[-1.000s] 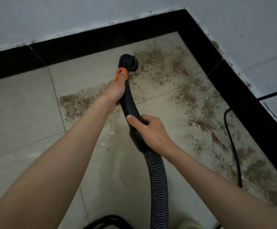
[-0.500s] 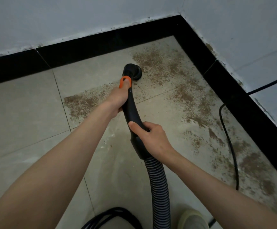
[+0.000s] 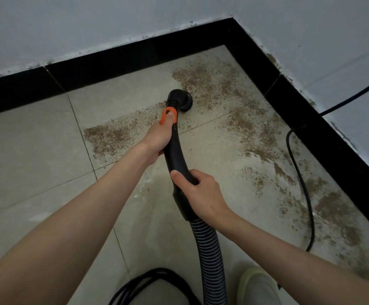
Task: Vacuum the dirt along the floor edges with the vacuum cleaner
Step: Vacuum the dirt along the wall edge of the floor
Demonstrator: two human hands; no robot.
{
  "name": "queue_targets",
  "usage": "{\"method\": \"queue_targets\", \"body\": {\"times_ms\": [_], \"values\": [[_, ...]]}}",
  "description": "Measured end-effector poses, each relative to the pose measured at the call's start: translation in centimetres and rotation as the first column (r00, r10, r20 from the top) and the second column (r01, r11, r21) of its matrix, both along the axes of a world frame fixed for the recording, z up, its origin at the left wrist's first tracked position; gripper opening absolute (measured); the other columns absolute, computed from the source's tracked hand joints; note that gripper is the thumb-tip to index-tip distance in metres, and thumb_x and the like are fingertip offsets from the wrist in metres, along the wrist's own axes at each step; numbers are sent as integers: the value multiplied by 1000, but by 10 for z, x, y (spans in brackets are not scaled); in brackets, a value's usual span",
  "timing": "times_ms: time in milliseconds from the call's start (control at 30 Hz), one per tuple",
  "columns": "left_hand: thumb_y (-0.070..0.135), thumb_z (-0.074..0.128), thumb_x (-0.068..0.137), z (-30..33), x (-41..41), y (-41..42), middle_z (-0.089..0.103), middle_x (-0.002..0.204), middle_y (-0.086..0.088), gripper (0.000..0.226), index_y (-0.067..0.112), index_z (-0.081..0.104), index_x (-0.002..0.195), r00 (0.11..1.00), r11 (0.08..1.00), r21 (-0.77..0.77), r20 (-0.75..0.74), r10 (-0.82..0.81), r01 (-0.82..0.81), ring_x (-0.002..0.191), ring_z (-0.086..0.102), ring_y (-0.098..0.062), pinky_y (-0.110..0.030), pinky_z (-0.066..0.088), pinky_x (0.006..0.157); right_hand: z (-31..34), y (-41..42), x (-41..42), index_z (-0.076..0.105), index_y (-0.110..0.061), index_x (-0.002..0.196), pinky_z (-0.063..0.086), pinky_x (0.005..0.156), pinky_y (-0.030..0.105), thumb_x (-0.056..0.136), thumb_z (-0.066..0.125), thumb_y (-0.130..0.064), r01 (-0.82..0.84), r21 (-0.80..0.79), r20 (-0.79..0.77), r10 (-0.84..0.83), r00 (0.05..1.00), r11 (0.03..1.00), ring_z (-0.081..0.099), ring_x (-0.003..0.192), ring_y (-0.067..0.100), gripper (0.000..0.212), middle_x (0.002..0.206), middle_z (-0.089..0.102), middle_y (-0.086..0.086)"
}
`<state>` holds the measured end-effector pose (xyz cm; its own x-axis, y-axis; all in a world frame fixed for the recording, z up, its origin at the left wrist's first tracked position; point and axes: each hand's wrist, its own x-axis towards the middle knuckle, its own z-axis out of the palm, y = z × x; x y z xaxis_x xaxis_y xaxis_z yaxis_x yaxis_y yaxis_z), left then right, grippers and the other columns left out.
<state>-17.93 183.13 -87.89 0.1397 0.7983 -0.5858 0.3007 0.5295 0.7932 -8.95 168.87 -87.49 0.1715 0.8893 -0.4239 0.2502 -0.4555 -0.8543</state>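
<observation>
2 hands, left hand (image 3: 157, 137) and right hand (image 3: 203, 194), 1 vacuum wand (image 3: 174, 150), 1 round brush nozzle (image 3: 180, 99), 1 ribbed hose (image 3: 210, 256), 1 shoe (image 3: 256, 285), 2 walls.

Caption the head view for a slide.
Both hands steer the black vacuum wand, its round brush nozzle on brown dirt.

Round black brush nozzle (image 3: 180, 99) sits on the beige tiled floor (image 3: 32, 155), brown gritty dirt (image 3: 218, 89) at its 2 o'clock, thin black power cable (image 3: 300, 179) way off at 4.

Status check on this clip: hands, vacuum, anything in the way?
Left hand and right hand grip the vacuum wand. Nozzle down in dirt near corner. Power cord lies across dirt at right.
</observation>
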Motion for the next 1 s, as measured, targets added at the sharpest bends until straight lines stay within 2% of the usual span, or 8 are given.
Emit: {"method": "queue_targets", "body": {"times_ms": [100,333,433,600,733,800,900,1000], "values": [[56,31,97,2,-3,0,51,81,-4,53,9,53,106,1000,999,34,-9,17,-17,72,53,-19,-29,45,64,1,-2,-3,61,-25,72,44,48,15,80,58,-59,3,27,14,-4,1000,1000,58,53,1,35,61,61,-10],[56,33,97,2,-21,-1,51,80,-3,52,9,53,107,998,998,-10,-28,61,-61,71,53,-18,-28,44,61,0,1,-17,62,-25,74,43,50,14,82,59,-57,-43,-7,9,43,999,999,62,60,4,33,67,63,-9],[57,34,96,4,-27,1,51,81,-3,56,8,54,114,997,998,9,-29,67,-67,73,53,-19,-30,45,65,-1,3,-22,59,-25,69,39,45,11,82,60,-56,-28,12,-14,28,999,1000,59,53,-1,33,58,61,-13],[55,33,97,5,-32,3,53,82,-4,46,15,53,91,995,996,47,-60,76,-73,73,53,-19,-30,46,64,0,9,-24,58,-24,66,37,43,8,85,62,-52,-41,20,-37,42,998,999,56,50,-5,34,53,59,-14],[54,31,98,7,-31,5,52,82,-4,44,16,51,88,996,997,58,-78,50,-46,74,53,-19,-30,46,66,1,11,-27,59,-23,67,39,46,9,87,63,-50,-41,9,-61,41,997,999,56,50,-4,34,61,59,-10],[53,32,98,9,-30,8,53,83,-4,43,16,51,84,996,997,68,-78,52,-46,74,53,-19,-29,45,64,4,14,-27,58,-21,66,44,51,14,88,63,-48,-27,3,-87,27,996,1000,58,55,0,35,61,59,-8],[54,38,96,11,-30,10,54,85,-4,43,13,52,92,994,995,44,-46,96,-94,75,54,-18,-28,45,59,7,18,-28,58,-18,68,57,70,41,89,64,-45,-13,-19,-151,10,988,1000,67,75,29,35,71,62,3],[52,43,95,11,-34,10,55,82,-2,41,13,53,93,990,990,13,2,140,-141,73,55,-16,-27,44,58,9,18,-31,58,-17,69,56,77,56,89,65,-44,-15,-31,-205,8,979,999,66,81,43,34,75,63,11]]}}
